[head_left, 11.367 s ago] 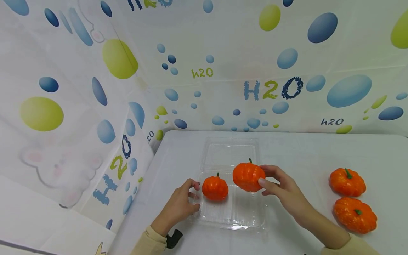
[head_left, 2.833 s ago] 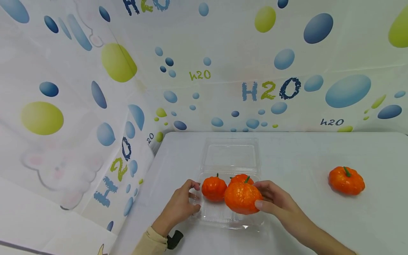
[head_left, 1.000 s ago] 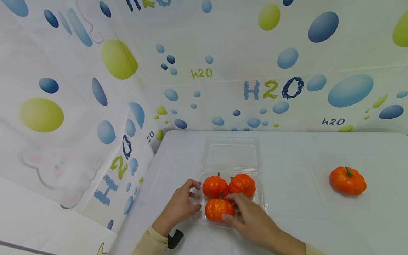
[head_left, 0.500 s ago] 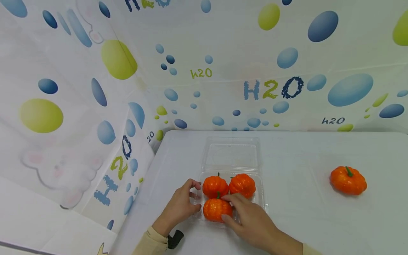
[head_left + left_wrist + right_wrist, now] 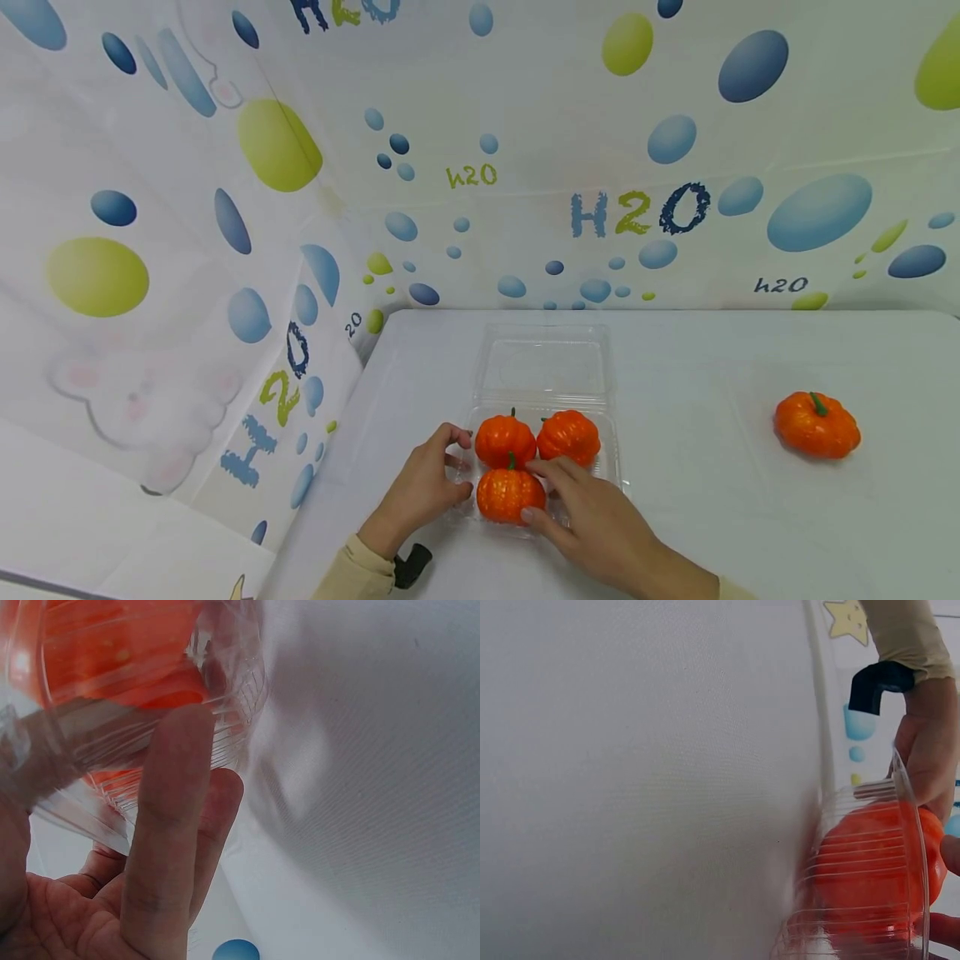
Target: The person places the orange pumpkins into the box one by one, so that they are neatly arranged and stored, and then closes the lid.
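In the head view, a clear plastic clamshell container [image 5: 615, 454] lies open on the table, holding three small orange toy pumpkins. Two of them, a left pumpkin [image 5: 505, 442] and a right pumpkin [image 5: 567, 437], sit side by side at the back. The third pumpkin [image 5: 510, 497] is at the front left, pinched by my right hand [image 5: 600, 525] between thumb and fingers. My left hand [image 5: 420, 483] grips the container's left edge; in the left wrist view its fingers [image 5: 169, 825] lie against the ribbed wall. The right wrist view shows orange [image 5: 870, 862] through the plastic.
Another orange pumpkin [image 5: 817, 427] lies alone on the right of the white table [image 5: 705, 375]. The container's lid [image 5: 543, 367] is folded back flat behind the base. A printed wall covering [image 5: 525, 100] rises behind and at the left.
My right hand has set a second pumpkin at the back right, then brought a third from the table's right into the front left. It shifted slightly left lately. My left hand has stayed put.
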The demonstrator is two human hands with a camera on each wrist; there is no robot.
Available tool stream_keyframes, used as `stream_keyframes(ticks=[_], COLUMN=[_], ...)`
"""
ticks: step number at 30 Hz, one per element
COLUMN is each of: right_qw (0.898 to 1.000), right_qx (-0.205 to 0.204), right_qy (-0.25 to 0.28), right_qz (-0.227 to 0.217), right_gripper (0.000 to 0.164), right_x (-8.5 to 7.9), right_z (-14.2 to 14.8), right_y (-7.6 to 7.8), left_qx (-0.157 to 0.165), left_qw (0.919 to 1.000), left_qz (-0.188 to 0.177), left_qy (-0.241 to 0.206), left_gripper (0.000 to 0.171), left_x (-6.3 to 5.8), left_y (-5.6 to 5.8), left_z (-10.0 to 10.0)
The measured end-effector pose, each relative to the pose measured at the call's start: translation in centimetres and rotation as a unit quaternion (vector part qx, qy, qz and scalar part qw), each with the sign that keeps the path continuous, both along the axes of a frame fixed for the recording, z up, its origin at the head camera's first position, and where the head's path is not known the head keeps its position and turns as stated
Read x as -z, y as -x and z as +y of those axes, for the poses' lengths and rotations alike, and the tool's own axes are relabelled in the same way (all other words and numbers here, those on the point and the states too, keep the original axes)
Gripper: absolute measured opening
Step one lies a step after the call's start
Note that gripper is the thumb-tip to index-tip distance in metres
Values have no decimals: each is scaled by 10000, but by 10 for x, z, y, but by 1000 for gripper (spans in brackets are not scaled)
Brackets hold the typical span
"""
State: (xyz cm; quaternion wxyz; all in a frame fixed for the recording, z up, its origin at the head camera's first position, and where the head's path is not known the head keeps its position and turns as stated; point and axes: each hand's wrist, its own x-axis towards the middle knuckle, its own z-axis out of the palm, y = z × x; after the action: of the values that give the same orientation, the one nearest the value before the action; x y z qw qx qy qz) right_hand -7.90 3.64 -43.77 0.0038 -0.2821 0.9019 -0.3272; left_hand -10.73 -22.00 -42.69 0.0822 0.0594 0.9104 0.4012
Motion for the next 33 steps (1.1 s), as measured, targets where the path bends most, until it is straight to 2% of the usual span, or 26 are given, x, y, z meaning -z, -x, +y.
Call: stream_keyframes(ticks=[8, 10, 13, 16, 21, 23, 26, 33], right_qw=[9996, 9993, 9980, 9940, 9775, 9707, 9669, 9688], right_qx=[42, 63, 143, 153, -316, -439, -382, 123], right_qy=[-280, -374, -471, -436, -278, -305, -372, -415], right_qz=[-96, -6, 396, 991, 2066, 2343, 2497, 2440], right_gripper=[52, 51, 49, 44, 39, 41, 48, 62], right_x=[-8, -10, -8, -3, 4, 5, 6, 9], right_z=[6, 8, 14, 22, 43, 51, 65, 100], right_y=[-3, -4, -6, -6, -4, -2, 0, 11], left_qx=[-35, -31, -13, 5, 28, 35, 38, 41], left_qw=[10000, 10000, 10000, 10000, 10000, 10000, 10000, 10000], left_qz=[-26, -17, -5, 29, 74, 78, 66, 67], left_qy=[18, 33, 19, 14, -10, -33, -45, -25], left_gripper=[49, 49, 48, 48, 48, 48, 48, 48], left_x=[1, 1, 2, 2, 2, 2, 2, 3], left_y=[-1, -1, 0, 0, -1, -1, -1, 0], left_z=[0, -1, -1, -1, -1, -1, 0, -1])
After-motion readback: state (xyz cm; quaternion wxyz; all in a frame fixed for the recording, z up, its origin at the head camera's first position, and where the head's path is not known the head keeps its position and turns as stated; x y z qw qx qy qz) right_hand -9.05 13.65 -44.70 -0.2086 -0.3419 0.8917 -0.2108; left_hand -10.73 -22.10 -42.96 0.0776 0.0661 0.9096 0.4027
